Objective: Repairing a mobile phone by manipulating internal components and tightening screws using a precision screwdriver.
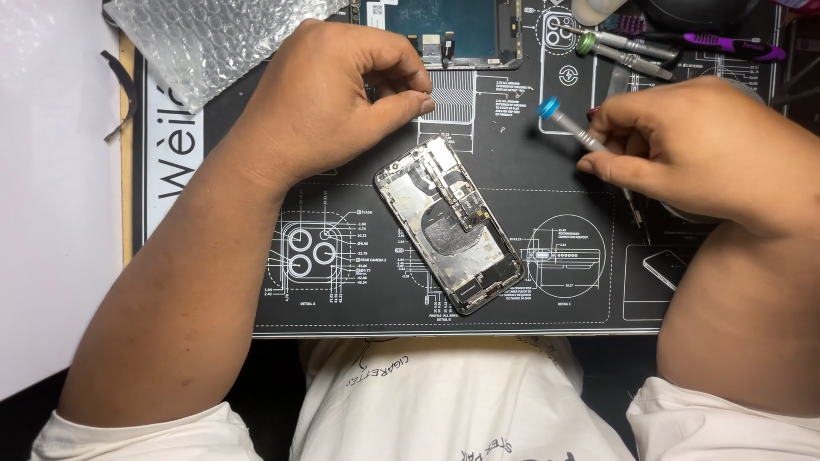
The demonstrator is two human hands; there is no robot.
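An opened phone body [449, 225] lies tilted on the black repair mat [359, 299], its inner boards and metal shields showing. My left hand [342, 102] hovers just above its upper left, thumb and forefinger pinched together on something too small to make out. My right hand [692, 154] is at the right of the phone and grips a silver screwdriver with a blue cap [565, 124], its tip hidden behind my fingers.
A detached phone screen [453, 30] lies at the mat's top edge. Bubble wrap [205, 38] sits at the upper left. Other screwdrivers, one green-capped [615, 41] and one purple [726, 43], lie at the top right. A white surface [51, 213] borders the mat's left.
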